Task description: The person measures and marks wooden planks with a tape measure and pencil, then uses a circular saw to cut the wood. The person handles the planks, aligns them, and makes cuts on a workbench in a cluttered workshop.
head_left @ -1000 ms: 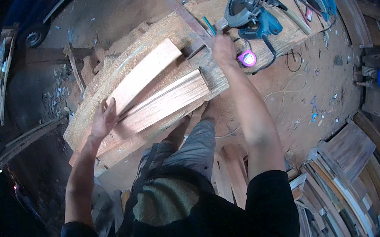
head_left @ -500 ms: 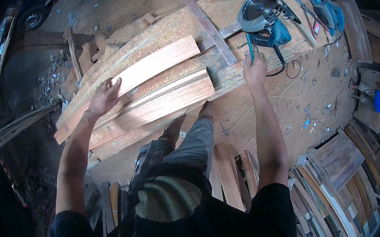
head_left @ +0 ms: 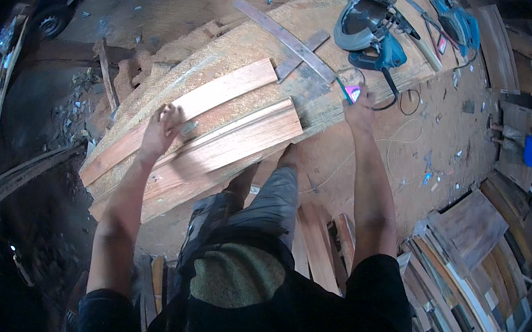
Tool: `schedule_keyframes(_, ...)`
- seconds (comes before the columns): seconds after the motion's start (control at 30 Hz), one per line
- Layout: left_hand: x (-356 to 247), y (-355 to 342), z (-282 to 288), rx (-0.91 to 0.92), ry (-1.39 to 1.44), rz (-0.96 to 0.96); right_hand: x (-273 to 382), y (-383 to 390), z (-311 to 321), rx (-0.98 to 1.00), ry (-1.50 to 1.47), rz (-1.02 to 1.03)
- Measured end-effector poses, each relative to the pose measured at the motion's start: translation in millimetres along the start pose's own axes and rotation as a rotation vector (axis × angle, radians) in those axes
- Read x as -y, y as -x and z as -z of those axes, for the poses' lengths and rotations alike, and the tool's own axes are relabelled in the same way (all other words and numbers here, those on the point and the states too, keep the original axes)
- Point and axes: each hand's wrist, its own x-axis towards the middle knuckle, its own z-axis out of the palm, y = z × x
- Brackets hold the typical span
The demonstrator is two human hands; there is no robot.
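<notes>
- Left hand (head_left: 162,127) lies flat, fingers spread open, on reddish-brown wooden planks (head_left: 217,139) stacked on a long sawdust-covered workbench (head_left: 252,43); nothing gripped, palm pressing down on the wood.
- Upper plank runs diagonally from beyond the left fingertips up toward the bench's middle; lower, wider moulded plank sits just below the palm, its end sticking out over the bench edge nearest the person.
- Right hand (head_left: 358,107) rests at the bench's near edge, fingers curled around a small pink and teal object (head_left: 350,92); the hold itself is partly hidden, so can't tell how tight the grip is.
- Just past the right fingertips: blue circular saw w/ round blade guard (head_left: 368,32), its black cord (head_left: 406,103) looping off the bench edge.
- Grey flat metal strip (head_left: 285,36) lies diagonally betw. the two hands, above the planks.
- Second blue power tool (head_left: 459,21) lies further beyond the saw.
- Stacked timber offcuts (head_left: 460,274) lie on the dirt floor, well right of the right forearm.
</notes>
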Motion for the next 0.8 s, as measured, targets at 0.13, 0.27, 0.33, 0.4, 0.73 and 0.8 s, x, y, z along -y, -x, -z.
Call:
schedule_keyframes(0.13, -58, 45, 10, -0.02, 0.437, 0.129, 23, 53, 17, 0.014, -0.433, -0.09)
schedule_keyframes(0.27, -139, 99, 1, 0.191, 1.322, 0.342, 63, 138, 47, 0.51, -0.865, -0.461)
schedule_keyframes(0.33, -184, 115, 20, 0.312, 1.668, 0.496, 88, 185, 38, 0.628, -1.023, -0.49)
schedule_keyframes(0.4, -202, 125, 19, 0.331, 1.843, 0.548, 114, 217, 18, 0.757, -0.904, -0.367)
schedule_keyframes(0.73, -126, 171, 5, 0.119, 1.799, 0.498, 252, 231, 36, 1.074, -0.477, 0.449)
schedule_keyframes(0.8, -106, 177, 13, 0.015, 1.991, 0.505, 271, 226, 45, 1.102, -0.299, 0.553)
